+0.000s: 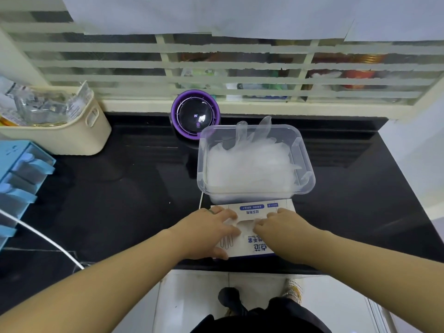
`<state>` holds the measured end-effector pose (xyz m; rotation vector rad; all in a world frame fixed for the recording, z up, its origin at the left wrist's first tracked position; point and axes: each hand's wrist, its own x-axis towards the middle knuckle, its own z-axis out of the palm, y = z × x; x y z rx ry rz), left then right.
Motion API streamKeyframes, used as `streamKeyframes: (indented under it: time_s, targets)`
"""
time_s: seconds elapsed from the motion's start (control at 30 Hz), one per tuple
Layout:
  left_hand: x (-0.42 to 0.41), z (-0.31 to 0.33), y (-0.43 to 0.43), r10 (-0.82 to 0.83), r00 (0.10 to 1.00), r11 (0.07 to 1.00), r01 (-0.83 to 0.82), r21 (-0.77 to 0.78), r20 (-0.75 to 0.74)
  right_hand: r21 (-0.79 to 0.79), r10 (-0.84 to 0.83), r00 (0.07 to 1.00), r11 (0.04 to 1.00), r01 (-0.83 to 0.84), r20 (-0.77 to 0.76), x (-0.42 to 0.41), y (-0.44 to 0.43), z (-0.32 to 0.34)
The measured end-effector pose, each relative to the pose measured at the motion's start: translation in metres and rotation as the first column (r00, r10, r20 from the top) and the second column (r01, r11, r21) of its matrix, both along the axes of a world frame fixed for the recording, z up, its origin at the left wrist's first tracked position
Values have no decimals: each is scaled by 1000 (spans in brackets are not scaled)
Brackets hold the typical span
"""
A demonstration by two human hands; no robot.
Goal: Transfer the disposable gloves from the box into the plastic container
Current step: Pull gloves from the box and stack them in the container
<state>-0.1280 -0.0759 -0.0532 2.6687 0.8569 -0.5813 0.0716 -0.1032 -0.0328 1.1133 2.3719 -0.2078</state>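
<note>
Our 2 arms reach out: left hand point(211, 227) presses flat on the glove box point(252, 246), right hand point(280, 224) curls at its slot, grip unclear, with the plastic container point(308, 164) just beyond.

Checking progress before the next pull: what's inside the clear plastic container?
A loose heap of clear disposable gloves lies in the plastic container, a few glove fingers poking above the far rim. The heap covers the container's floor, so anything underneath is hidden.
</note>
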Motion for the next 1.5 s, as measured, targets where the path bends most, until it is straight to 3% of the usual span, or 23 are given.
streamKeyframes:
  time_s: [0.13,0.27,0.47,0.53,0.63,0.73,0.9,1.03,1.27,1.37,1.5]
  targets:
    - [0,0,0,6,1000,1000,-6,-4,13,-32,-113,992,993,114,48,0,-12,-5]
    - [2,2,-1,11,1000,1000,-11,-22,14,-218,-272,959,934,283,82,-2,-11,-6]
    - [1,4,-1,22,1000,999,-21,-44,14,-323,-319,947,894,312,31,4,1,1]
    - [1,5,-1,23,1000,998,-23,-53,10,-256,-313,948,923,288,-61,12,7,7]
    - [1,5,-2,32,999,998,-32,-63,11,-39,-121,981,992,117,-153,12,19,2]
    - [-1,4,-4,57,998,996,-55,-66,36,-44,58,990,997,-64,-132,1,21,-14]
    - [-4,2,-7,116,991,990,-111,-87,62,42,68,987,997,-63,-146,-4,25,-31]
    - [-4,3,-8,153,988,985,-150,-89,29,1,-32,962,999,33,-270,4,22,-31]
    - [1,12,-7,158,987,983,-160,-94,-30,-87,-303,805,949,302,-510,12,6,-1]
    - [4,14,-7,160,986,984,-163,-78,-39,-113,-381,601,894,434,-703,10,4,10]
    - [8,17,-7,131,989,991,-133,-30,-70,-115,-313,319,851,513,-895,8,11,41]
